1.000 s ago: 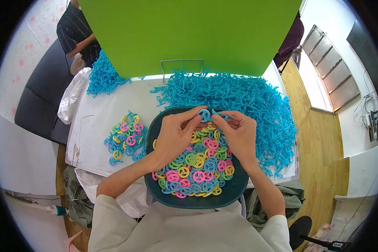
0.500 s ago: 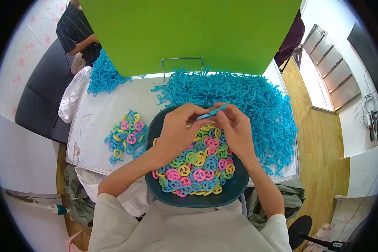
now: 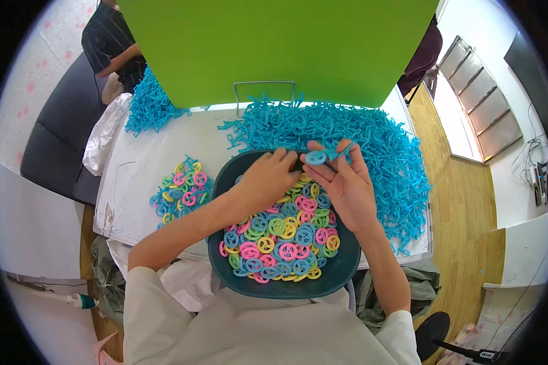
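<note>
Item: blue plastic ring piece (image 3: 316, 157), round with a short stalk of blue plastic running off to its right. Located above the far rim of the bowl, pinched in the fingertips of the right hand (image 3: 346, 185).

Right hand: palm turned up, fingers curled lightly, thumb and forefinger closed on the blue piece.

Left hand (image 3: 266, 181): back facing upward, fingers bent down over the far inner edge of the bowl, just beside the blue piece; whether it grips anything cannot be told.

Container: dark teal round bowl (image 3: 346, 267), resting at the near table edge against the person's lap. Contents: loose plastic rings (image 3: 279, 238) in blue, pink, yellow and green, each with a cut-out pattern, heaped across the bottom.

Adjoining, right and far side of the bowl: large pile of blue plastic offcuts (image 3: 388, 152), thin and tangled, spreading to the right table edge.

Adjoining, left: small heap of sorted coloured rings (image 3: 180, 190) lying on the white table (image 3: 143, 155), well apart from the bowl.

Far left corner: second, smaller pile of blue offcuts (image 3: 148, 108), beside a crumpled white plastic bag (image 3: 105, 137).

Background: upright green panel (image 3: 274, 48); wire frame (image 3: 263, 91) at its foot; another person's arm (image 3: 123, 59) at upper left.
</note>
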Available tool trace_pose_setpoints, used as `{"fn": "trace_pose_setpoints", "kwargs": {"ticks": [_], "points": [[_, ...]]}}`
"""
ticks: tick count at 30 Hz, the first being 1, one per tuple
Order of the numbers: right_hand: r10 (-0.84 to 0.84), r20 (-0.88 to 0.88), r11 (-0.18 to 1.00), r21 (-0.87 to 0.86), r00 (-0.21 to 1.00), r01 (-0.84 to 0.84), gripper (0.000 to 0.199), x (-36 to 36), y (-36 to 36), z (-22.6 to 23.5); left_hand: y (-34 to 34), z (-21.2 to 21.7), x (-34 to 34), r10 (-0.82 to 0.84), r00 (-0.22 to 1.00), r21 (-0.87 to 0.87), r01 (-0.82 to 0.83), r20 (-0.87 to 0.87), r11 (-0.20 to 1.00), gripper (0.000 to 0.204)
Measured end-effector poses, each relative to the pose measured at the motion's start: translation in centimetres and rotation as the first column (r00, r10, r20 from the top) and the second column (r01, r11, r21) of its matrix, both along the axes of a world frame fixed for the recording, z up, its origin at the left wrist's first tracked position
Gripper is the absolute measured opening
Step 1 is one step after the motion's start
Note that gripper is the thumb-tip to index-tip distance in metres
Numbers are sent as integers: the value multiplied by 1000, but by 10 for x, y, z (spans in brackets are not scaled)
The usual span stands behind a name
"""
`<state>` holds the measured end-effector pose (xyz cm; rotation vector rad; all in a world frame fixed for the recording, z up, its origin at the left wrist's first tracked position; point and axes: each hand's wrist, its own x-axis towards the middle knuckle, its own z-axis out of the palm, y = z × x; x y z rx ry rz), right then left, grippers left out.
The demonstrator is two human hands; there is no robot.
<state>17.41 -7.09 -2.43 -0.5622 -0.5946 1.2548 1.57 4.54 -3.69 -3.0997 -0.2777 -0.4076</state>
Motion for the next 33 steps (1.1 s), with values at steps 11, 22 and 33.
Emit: {"fn": "trace_pose_setpoints", "kwargs": {"ticks": [11,22,33], "points": [[189,-6,964,-189,982,-186,37,-1,-8,19,-9,-13,-1,57,982,155,-29,-181,988,25],[-121,679,963,-97,724,252,24,-6,0,6,-20,39,-14,473,857,-979,180,203,94,19],[-152,797,937,-72,585,341,16,-9,-4,6,-24,44,-11,401,907,-980,177,127,-90,22]]}}
